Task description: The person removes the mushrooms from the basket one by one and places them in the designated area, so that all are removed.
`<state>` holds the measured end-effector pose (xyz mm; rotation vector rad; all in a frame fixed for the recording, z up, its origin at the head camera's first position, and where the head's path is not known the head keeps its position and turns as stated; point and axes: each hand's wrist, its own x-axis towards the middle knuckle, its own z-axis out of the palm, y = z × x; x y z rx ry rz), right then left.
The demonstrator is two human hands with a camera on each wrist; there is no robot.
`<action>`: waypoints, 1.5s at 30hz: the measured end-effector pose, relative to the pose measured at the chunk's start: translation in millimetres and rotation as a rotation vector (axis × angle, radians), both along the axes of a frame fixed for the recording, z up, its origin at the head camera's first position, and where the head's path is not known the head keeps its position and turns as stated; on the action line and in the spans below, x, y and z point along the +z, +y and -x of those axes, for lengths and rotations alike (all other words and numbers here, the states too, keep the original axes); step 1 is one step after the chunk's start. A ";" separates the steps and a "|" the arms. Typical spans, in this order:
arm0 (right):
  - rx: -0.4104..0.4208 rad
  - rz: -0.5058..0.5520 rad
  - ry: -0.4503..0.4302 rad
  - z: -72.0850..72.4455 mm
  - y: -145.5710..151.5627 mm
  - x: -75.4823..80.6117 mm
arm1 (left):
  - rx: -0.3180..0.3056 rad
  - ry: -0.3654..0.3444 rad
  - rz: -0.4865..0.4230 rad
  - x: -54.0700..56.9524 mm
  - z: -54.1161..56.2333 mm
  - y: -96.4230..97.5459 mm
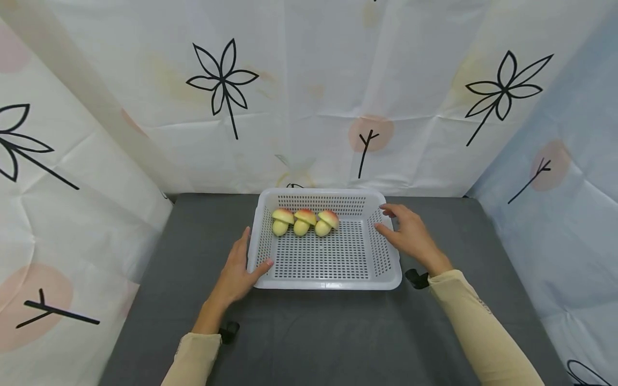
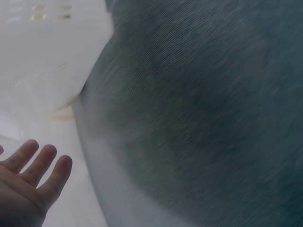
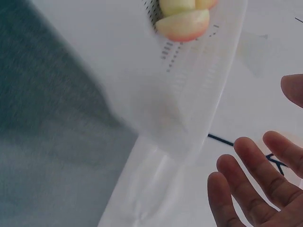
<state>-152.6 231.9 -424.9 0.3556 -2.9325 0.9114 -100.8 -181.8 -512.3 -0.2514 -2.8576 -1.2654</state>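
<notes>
A white perforated plastic basket (image 1: 321, 284) sits on the grey table in the head view. Three toy mushrooms (image 1: 301, 221), with yellow-to-red caps and pale yellow-green stems, stand in a row at its back left; one mushroom (image 3: 184, 24) shows its cap in the right wrist view. My left hand (image 1: 236, 271) is at the basket's left side, fingers extended along the outside and thumb over the front left corner. At the right rim, my right hand (image 1: 407, 230) has its fingers spread and loosely bent, thumb over the inside. Neither hand grips anything.
Grey cloth (image 1: 309, 338) covers the table under the basket. White sheets (image 1: 309, 96) printed with black flowers and twigs rise behind and on both sides. A black strap piece (image 1: 417, 279) shows at the right wrist, another (image 1: 229, 332) at the left.
</notes>
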 end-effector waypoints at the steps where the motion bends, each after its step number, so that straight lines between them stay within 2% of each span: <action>1: 0.006 0.006 0.000 0.9 -3.5 -0.1 | -0.004 -0.004 -0.015 -1.9 -1.5 0.8; 6: 0.034 0.029 -0.033 6.8 -21.3 -0.8 | -0.016 -0.027 -0.071 -8.0 -6.0 3.3; 10: 0.050 0.048 -0.066 13.6 -35.9 -4.8 | -0.030 -0.019 -0.094 -11.7 -6.3 2.8; 18: 0.058 0.119 -0.167 31.7 -60.2 -23.5 | -0.062 0.022 -0.148 -20.1 -5.9 1.4; 27: -0.005 0.189 -0.234 47.7 -79.9 -48.6 | -0.067 0.015 -0.203 -24.1 -4.8 3.4; 34: -0.027 0.165 -0.280 54.3 -90.0 -68.8 | -0.061 0.030 -0.197 -25.8 -5.2 4.1; 45: -0.030 0.157 -0.319 58.6 -103.3 -72.5 | -0.022 0.004 -0.147 -23.7 -7.6 4.5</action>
